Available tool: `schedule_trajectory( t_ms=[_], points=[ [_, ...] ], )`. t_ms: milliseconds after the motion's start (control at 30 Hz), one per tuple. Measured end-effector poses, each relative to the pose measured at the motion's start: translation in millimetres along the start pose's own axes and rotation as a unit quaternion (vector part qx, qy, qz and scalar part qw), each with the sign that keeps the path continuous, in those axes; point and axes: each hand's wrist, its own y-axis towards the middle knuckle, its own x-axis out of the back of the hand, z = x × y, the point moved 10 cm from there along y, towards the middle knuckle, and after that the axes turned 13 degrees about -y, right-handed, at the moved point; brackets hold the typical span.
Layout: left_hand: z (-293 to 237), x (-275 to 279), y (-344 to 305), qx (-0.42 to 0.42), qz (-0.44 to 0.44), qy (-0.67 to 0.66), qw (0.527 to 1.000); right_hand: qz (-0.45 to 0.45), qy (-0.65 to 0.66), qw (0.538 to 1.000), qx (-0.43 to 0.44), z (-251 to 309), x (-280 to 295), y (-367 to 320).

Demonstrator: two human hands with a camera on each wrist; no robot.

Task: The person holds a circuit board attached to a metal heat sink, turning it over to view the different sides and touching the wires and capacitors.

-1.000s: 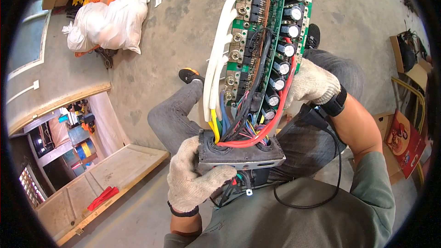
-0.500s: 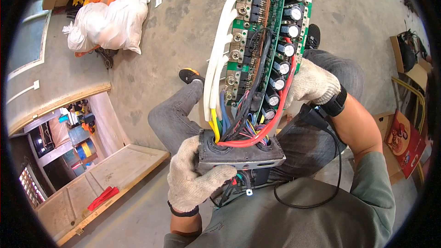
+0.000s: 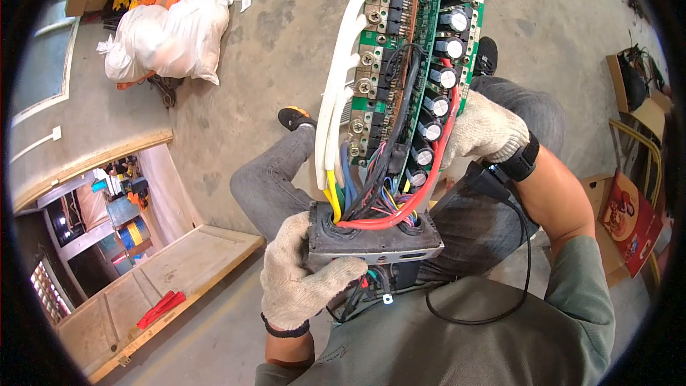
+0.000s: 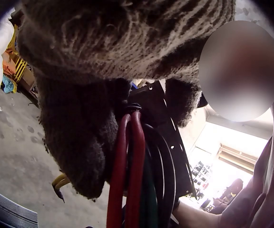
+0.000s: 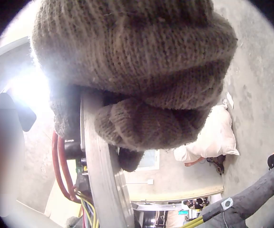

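Observation:
A green circuit board [image 3: 371, 105] stands lengthwise before me in the head view, lined with round capacitors [image 3: 450, 48]. White-sleeved cables [image 3: 331, 114] run down its left side, a red cable [image 3: 449, 132] down its right. They pass through grommets in a black end plate [image 3: 375, 240]. My gloved left hand [image 3: 296, 275] grips the plate's left end, thumb along its near edge. In the left wrist view, red cables [image 4: 138, 147] come out beneath that hand. My gloved right hand [image 3: 489, 129] holds the board's right side; its fingers [image 5: 146, 126] curl round a pale metal bar [image 5: 103, 171].
A black cord [image 3: 530, 243] loops from near my right wrist across my lap. My bent legs [image 3: 275, 186] flank the board. White sacks [image 3: 171, 39] lie far left, above a wooden ledge [image 3: 171, 282] with a red item [image 3: 161, 307]. Cardboard boxes [image 3: 620, 86] stand right.
The board's upper end has shifted very slightly left in the head view. Both hands keep their holds, and the end plate stays in place.

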Motion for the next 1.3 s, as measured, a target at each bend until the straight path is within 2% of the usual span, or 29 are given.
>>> schedule_trajectory(
  t_ms=[33, 67, 100, 133, 167, 233, 267, 333, 367, 433, 467, 533, 767, 967, 1033, 1067, 1133, 1300],
  points=[
    [1.2, 0.3, 0.1, 0.0, 0.0, 0.0, 1.0, -0.011, -0.239, 0.938, 0.25, 31.6, -10.0, -13.6],
    [2.1, 0.5, 0.1, -0.001, 0.002, -0.001, 1.0, -0.011, -0.239, 0.938, 0.25, 46.6, -9.9, -12.8],
    [2.4, 0.6, 0.1, -0.003, 0.004, -0.002, 1.0, 0.0, 0.0, 1.0, 0.002, 27.4, 0.1, 1.4],
    [2.1, 0.8, 0.0, -0.003, 0.004, -0.002, 1.0, 0.012, 0.239, 0.939, -0.247, -3.8, -13.7, -10.1],
    [2.7, 0.9, -0.2, 0.004, 0.004, 0.0, 1.0, 0.012, 0.239, 0.939, -0.247, -12.9, -15.8, -12.2],
    [3.9, 1.2, -0.3, 0.01, 0.004, 0.002, 1.0, -0.024, 0.084, 0.994, -0.061, -5.4, -4.3, -6.7],
    [3.8, 1.3, -0.1, 0.007, 0.003, 0.001, 1.0, -0.024, 0.084, 0.994, -0.061, 4.3, -1.6, -4.4],
    [4.4, 2.0, 0.4, 0.005, 0.003, 0.0, 1.0, 0.028, 0.24, 0.938, -0.248, 0.4, -16.1, -9.0],
    [5.2, 2.3, 0.6, 0.004, 0.004, 0.003, 1.0, 0.028, 0.24, 0.938, -0.248, -0.2, -18.8, -8.7],
    [5.3, 2.4, 0.7, 0.004, 0.005, 0.008, 1.0, -0.019, 0.26, 0.958, -0.119, 17.7, -9.3, 1.2],
    [5.1, 1.2, 0.4, 0.005, 0.003, 0.016, 1.0, -0.019, 0.26, 0.958, -0.119, 18.1, -6.2, -0.5],
    [6.6, 2.2, 0.4, 0.006, 0.001, 0.023, 1.0, 0.035, 0.197, 0.949, -0.242, 0.2, -12.7, -10.0],
    [6.0, 1.0, 0.2, 0.008, -0.001, -0.001, 1.0, 0.001, 0.237, 0.949, -0.207, -1.8, -12.1, -7.2],
    [3.9, 0.3, 0.5, -0.003, 0.005, 0.003, 1.0, 0.024, 0.21, 0.944, -0.252, -8.1, -14.3, -11.6],
    [2.8, 0.3, 0.2, 0.0, 0.005, 0.011, 1.0, 0.011, 0.139, 0.972, -0.19, -1.7, -7.7, -5.9],
    [3.0, 0.3, 0.0, 0.002, 0.003, 0.007, 1.0, 0.011, 0.139, 0.972, -0.191, 1.1, -7.2, -5.1],
    [3.2, 0.2, -0.2, 0.005, 0.001, 0.004, 1.0, 0.02, 0.219, 0.948, -0.23, 3.4, -12.5, -6.5],
    [0.4, -1.0, -0.6, -0.005, -0.003, 0.013, 1.0, 0.023, 0.219, 0.942, -0.251, 0.7, -12.7, -11.2]
  ],
)
